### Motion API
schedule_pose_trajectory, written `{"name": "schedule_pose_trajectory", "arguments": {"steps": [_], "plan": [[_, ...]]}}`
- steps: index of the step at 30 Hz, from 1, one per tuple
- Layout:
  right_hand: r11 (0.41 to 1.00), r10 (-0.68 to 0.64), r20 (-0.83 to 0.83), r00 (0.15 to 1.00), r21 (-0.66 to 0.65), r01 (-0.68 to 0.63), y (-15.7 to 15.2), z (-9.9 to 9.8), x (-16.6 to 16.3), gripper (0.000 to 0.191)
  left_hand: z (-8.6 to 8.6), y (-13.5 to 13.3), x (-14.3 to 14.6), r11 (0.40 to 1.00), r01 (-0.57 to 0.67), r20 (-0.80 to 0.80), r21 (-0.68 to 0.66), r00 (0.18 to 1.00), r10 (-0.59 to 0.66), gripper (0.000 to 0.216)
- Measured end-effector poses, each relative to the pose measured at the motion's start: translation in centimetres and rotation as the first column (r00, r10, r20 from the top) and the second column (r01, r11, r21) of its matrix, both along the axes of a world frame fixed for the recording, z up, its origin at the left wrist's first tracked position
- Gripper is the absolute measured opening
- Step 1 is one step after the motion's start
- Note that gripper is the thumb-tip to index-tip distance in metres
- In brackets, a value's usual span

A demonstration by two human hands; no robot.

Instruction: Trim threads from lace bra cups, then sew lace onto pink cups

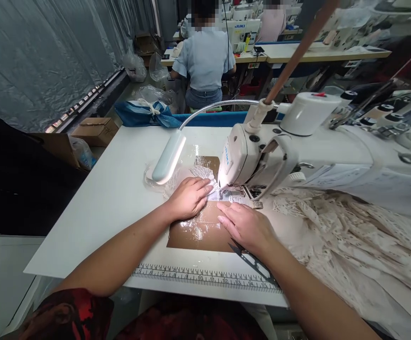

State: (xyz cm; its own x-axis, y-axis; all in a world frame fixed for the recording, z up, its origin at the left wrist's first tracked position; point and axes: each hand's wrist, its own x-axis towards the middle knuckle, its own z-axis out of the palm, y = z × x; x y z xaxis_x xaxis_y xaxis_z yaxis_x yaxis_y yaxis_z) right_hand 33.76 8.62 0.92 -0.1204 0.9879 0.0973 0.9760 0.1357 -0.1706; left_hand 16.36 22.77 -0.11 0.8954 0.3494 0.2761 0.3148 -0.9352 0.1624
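Note:
My left hand (190,197) lies flat, fingers together, pressing white lace fabric (336,226) just left of the needle of a white sewing machine (262,156). Flat as well, my right hand (245,226) rests on the lace and the brown taped patch (198,233) in front of the presser foot. Neither hand grips anything. Black thread snips (251,259) lie under my right wrist.
A gooseneck lamp (168,158) hangs over the work. The lace piles up at the right of the white table (113,198). A printed ruler (205,276) runs along the front edge. Another person (205,56) sits at a machine beyond. Cardboard boxes (95,130) stand at the left.

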Motion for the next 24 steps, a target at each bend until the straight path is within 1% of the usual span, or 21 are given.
{"name": "schedule_pose_trajectory", "arguments": {"steps": [3,5,7,10,11,12,14,15,16,17,18,19,20,21,22,23,24], "plan": [[0.994,0.1,-0.094,0.99,0.048,-0.096,-0.7,0.9,0.3,0.032,0.2,-0.3,-0.1,0.999,-0.041,0.004,-0.011,0.999,0.041,0.043],[0.988,0.155,-0.14,0.978,0.047,-0.15,-1.6,2.1,0.6,0.029,0.2,-0.4,-0.2,0.998,-0.067,0.008,-0.019,0.998,0.067,0.045],[0.984,0.17,-0.152,0.974,-0.033,-0.177,-2.8,3.5,0.9,0.027,0.2,-0.5,-0.4,0.995,-0.097,0.018,-0.026,0.995,0.098,0.045],[0.96,0.16,-0.106,0.981,-0.215,-0.18,-4.7,5.0,0.9,0.02,0.1,-0.2,-0.9,0.986,-0.154,0.042,-0.06,0.987,0.156,0.043],[0.952,0.15,-0.078,0.986,-0.258,-0.166,-5.4,5.1,0.9,0.017,0.2,0.0,-1.1,0.981,-0.174,0.047,-0.087,0.983,0.178,0.041],[0.944,0.144,-0.047,0.988,-0.292,-0.151,-5.9,4.9,0.8,0.019,0.3,0.1,-1.3,0.975,-0.19,0.048,-0.117,0.979,0.197,0.038],[0.935,0.149,0.023,0.989,-0.328,-0.133,-6.8,4.1,0.6,0.033,0.8,0.0,-1.9,0.964,-0.207,0.038,-0.168,0.976,0.216,0.031],[0.934,0.16,0.059,0.985,-0.332,-0.132,-7.1,3.5,0.5,0.039,1.2,-0.4,-2.2,0.962,-0.193,0.024,-0.192,0.979,0.201,0.028],[0.936,0.176,0.093,0.98,-0.325,-0.137,-7.4,2.9,0.5,0.045,1.6,-1.0,-2.5,0.963,-0.153,0.008,-0.223,0.987,0.159,0.026],[0.941,0.189,0.121,0.974,-0.306,-0.145,-7.6,2.3,0.4,0.048,2.1,-1.8,-2.9,0.96,-0.085,-0.006,-0.266,0.996,0.087,0.024],[0.948,0.199,0.141,0.97,-0.277,-0.154,-7.8,1.7,0.3,0.051,2.6,-2.8,-3.3,0.946,0.007,-0.016,-0.323,1.0,-0.012,0.022],[0.957,0.202,0.151,0.968,-0.239,-0.162,-8.0,1.3,0.3,0.053,3.1,-3.8,-3.6,0.916,0.109,-0.017,-0.386,0.992,-0.125,0.022],[0.966,0.197,0.155,0.968,-0.197,-0.165,-8.1,0.9,0.3,0.053,3.6,-4.8,-4.0,0.872,0.205,-0.005,-0.446,0.973,-0.231,0.021],[0.975,0.189,0.156,0.97,-0.15,-0.166,-8.2,0.6,0.3,0.053,4.1,-5.7,-4.3,0.824,0.276,0.016,-0.494,0.951,-0.308,0.021],[0.981,0.179,0.157,0.971,-0.103,-0.165,-8.2,0.3,0.4,0.052,4.5,-6.3,-4.6,0.789,0.31,0.04,-0.53,0.939,-0.342,0.023],[0.985,0.169,0.159,0.973,-0.058,-0.162,-8.2,0.0,0.5,0.051,4.8,-6.7,-4.9,0.768,0.313,0.064,-0.559,0.939,-0.337,0.025],[0.987,0.16,0.162,0.974,-0.014,-0.16,-8.2,-0.2,0.6,0.048,5.1,-6.8,-5.2,0.759,0.29,0.088,-0.583,0.951,-0.296,0.03]]}}
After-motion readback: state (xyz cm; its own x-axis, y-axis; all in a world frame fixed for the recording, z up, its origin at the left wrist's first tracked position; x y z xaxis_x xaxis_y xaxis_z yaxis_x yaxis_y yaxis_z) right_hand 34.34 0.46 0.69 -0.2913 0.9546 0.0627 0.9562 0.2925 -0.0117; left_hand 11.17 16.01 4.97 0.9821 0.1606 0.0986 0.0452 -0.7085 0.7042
